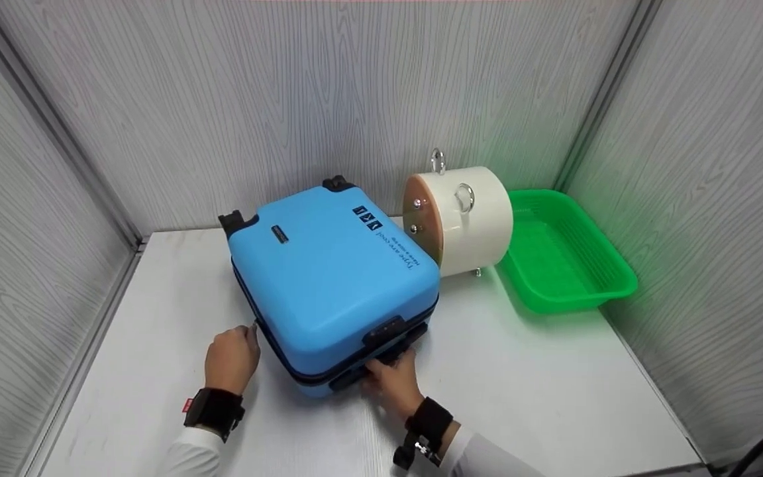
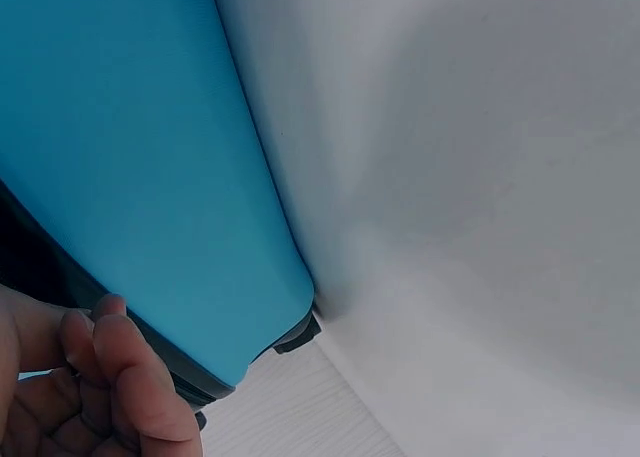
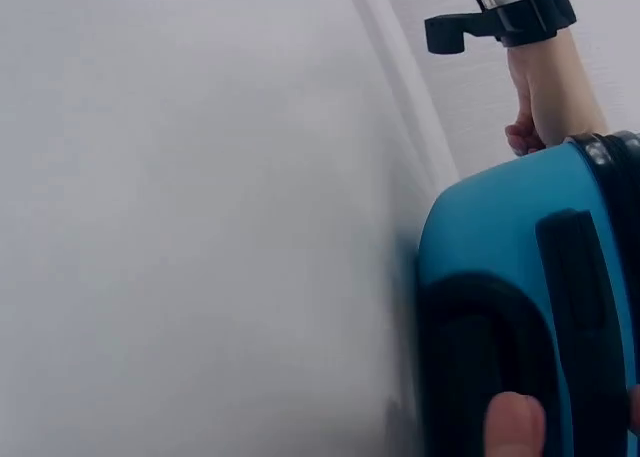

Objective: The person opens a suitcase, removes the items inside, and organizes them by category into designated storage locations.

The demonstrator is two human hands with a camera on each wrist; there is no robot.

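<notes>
Flat on the white counter (image 1: 520,371) lay the blue suitcase (image 1: 332,265), left hand (image 1: 230,358) pinching its zipper pull, right hand (image 1: 391,381) gripping the black side handle (image 1: 381,361), probably unzipping, next needing a steady pull along the seam

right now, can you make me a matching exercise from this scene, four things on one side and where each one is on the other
Things:
1. suitcase
2. basket
3. cream drum
4. left hand

Places:
A. far right of the table, by the wall
B. between the blue case and the green tray
C. at the zip on the case's near-left edge
D. flat on the table, middle

Pairs: 1-D, 2-A, 3-B, 4-C
</notes>
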